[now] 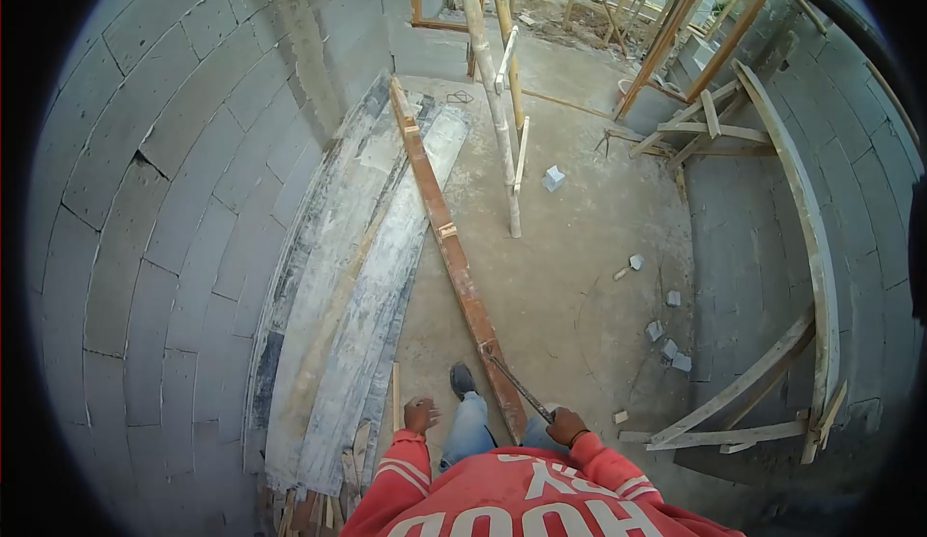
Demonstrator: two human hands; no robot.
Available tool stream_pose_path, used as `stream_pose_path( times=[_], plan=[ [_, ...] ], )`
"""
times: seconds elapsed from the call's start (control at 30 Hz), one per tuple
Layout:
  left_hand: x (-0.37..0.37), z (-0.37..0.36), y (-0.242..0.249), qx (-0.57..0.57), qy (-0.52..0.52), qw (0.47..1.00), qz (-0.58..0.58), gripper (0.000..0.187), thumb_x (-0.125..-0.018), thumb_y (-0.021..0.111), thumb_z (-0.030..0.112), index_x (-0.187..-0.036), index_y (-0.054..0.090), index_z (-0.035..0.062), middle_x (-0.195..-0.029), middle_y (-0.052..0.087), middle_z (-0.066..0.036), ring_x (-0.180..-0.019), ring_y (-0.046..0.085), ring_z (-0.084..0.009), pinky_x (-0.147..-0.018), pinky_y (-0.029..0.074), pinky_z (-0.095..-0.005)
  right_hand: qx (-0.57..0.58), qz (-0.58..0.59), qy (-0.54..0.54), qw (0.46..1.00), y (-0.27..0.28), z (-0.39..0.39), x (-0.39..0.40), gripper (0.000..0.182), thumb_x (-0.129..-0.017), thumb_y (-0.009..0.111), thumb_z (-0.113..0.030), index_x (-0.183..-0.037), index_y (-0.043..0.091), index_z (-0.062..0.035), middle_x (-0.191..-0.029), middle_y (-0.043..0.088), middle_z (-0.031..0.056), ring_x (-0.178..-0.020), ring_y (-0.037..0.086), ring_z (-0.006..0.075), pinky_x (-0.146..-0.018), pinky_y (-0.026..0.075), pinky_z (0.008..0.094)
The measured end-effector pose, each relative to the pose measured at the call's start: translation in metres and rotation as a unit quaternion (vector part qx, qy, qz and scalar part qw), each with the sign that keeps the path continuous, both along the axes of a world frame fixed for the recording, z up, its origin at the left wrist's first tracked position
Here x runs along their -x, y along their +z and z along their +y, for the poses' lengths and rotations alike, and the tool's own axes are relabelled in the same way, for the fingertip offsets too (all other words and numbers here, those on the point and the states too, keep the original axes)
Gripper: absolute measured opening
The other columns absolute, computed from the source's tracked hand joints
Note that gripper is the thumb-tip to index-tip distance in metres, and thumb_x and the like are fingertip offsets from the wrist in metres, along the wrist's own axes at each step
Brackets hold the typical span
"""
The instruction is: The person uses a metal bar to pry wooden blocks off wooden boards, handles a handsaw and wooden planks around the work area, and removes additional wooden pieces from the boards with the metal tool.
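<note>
My right hand (566, 427) is closed round the near end of a thin dark crowbar (521, 385). The bar's far end touches a long reddish-brown wooden plank (462, 281), which has small light wood pieces on its upper face. This plank runs from near my feet to the far end of a stack of boards, resting across it. My left hand (420, 415) hangs beside my left leg, holding nothing, its fingers loosely apart. Close to it lie the whitish, cement-stained boards (362, 344).
Grey block walls (174, 209) rise on both sides. A bamboo pole (497, 122) stands ahead. Block chunks (670, 349) lie on the concrete floor (570, 276). A timber frame (816, 247) leans along the right wall, and wooden door frames (666, 44) stand at the back.
</note>
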State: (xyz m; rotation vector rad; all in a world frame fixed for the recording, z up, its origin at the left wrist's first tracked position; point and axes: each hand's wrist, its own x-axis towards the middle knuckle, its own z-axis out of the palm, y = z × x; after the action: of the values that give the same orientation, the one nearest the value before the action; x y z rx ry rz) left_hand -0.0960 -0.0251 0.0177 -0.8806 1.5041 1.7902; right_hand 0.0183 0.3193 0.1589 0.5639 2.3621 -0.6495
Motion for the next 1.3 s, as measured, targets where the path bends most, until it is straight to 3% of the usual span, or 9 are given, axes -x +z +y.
stream_pose_path(
  times=[0.17,0.27,0.33,0.53,0.63,0.87,1.03,1.2,1.3],
  plan=[
    [0.023,0.019,0.108,-0.091,-0.06,0.991,-0.078,0.042,-0.093,0.053,0.034,-0.126,0.045,0.0099,-0.113,0.06,-0.017,-0.102,0.063,-0.029,-0.083,0.051,-0.0427,0.106,0.065,0.102,0.987,0.067,-0.054,0.052,0.039,-0.075,0.062,-0.013,-0.108,0.048,0.0001,-0.087,0.064,0.0275,-0.083,0.062,0.046,-0.075,0.049,0.0511],
    [0.031,0.058,0.121,-0.124,-0.043,0.98,-0.147,0.048,-0.093,0.053,0.037,-0.13,0.04,0.009,-0.115,0.059,-0.02,-0.103,0.063,-0.031,-0.084,0.052,-0.0446,0.15,0.037,0.138,0.978,0.092,-0.06,0.09,0.039,-0.076,0.061,-0.013,-0.109,0.045,0.0002,-0.079,0.063,0.0274,-0.077,0.061,0.0469,-0.069,0.048,0.0525],
    [0.039,0.078,0.133,-0.189,0.019,0.967,-0.173,0.047,-0.093,0.053,0.036,-0.127,0.038,0.0069,-0.108,0.062,-0.022,-0.1,0.064,-0.0326,-0.083,0.053,-0.0456,0.178,0.029,0.174,0.968,0.103,-0.066,0.113,0.041,-0.078,0.066,-0.011,-0.113,0.049,-0.0009,-0.079,0.063,0.0235,-0.077,0.064,0.0408,-0.07,0.049,0.0441],
    [0.055,0.102,0.073,-0.244,0.245,0.918,-0.196,0.014,-0.093,0.049,0.021,-0.097,0.05,0.0072,-0.075,0.059,-0.009,-0.07,0.062,-0.0252,-0.064,0.054,-0.041,0.211,-0.073,0.273,0.936,0.107,-0.07,0.17,0.048,-0.082,0.062,-0.015,-0.125,0.047,0.0,-0.097,0.065,0.0264,-0.09,0.065,0.0396,-0.081,0.049,0.043],
    [0.079,0.102,0.056,-0.21,0.267,0.911,-0.234,0.008,-0.09,0.048,0.016,-0.087,0.05,0.0088,-0.073,0.057,-0.007,-0.065,0.058,-0.023,-0.064,0.052,-0.0386,0.246,-0.082,0.283,0.923,0.112,-0.063,0.205,0.049,-0.084,0.058,-0.017,-0.129,0.046,0.0002,-0.101,0.064,0.0266,-0.094,0.064,0.0393,-0.084,0.049,0.0432],
    [0.175,0.149,0.027,-0.18,0.227,0.915,-0.282,0.011,-0.09,0.05,0.018,-0.09,0.051,0.0067,-0.074,0.058,-0.008,-0.067,0.06,-0.023,-0.067,0.055,-0.0387,0.245,-0.172,0.234,0.925,0.093,-0.025,0.329,0.044,-0.088,0.052,-0.015,-0.129,0.045,0.0003,-0.101,0.065,0.0259,-0.096,0.064,0.0394,-0.085,0.049,0.0439],
    [0.267,0.198,-0.021,-0.127,0.243,0.92,-0.28,0.012,-0.092,0.05,0.017,-0.093,0.05,0.0056,-0.077,0.06,-0.009,-0.072,0.063,-0.0222,-0.072,0.055,-0.0375,0.27,0.014,0.349,0.897,-0.033,0.038,0.408,0.04,-0.089,0.051,-0.015,-0.126,0.048,-0.0002,-0.086,0.065,0.0183,-0.067,0.067,0.025,-0.064,0.053,0.0388],
    [0.335,0.268,-0.113,-0.147,0.312,0.883,-0.318,0.013,-0.09,0.052,0.019,-0.092,0.051,0.0059,-0.074,0.059,-0.009,-0.063,0.059,-0.0205,-0.054,0.049,-0.0365,0.249,-0.348,0.15,0.891,-0.062,0.057,0.569,0.04,-0.086,0.054,-0.014,-0.123,0.054,-0.0005,-0.071,0.058,0.0071,-0.051,0.054,0.0155,-0.046,0.047,0.0313],
    [0.393,0.293,-0.159,-0.179,0.333,0.871,-0.312,0.009,-0.088,0.052,0.017,-0.087,0.049,0.0083,-0.071,0.055,-0.007,-0.061,0.055,-0.0187,-0.049,0.044,-0.0335,0.224,-0.379,0.155,0.884,-0.102,0.06,0.647,0.039,-0.085,0.057,-0.013,-0.122,0.055,-0.0002,-0.069,0.057,0.0045,-0.049,0.053,0.0132,-0.041,0.044,0.0292]
  ],
)
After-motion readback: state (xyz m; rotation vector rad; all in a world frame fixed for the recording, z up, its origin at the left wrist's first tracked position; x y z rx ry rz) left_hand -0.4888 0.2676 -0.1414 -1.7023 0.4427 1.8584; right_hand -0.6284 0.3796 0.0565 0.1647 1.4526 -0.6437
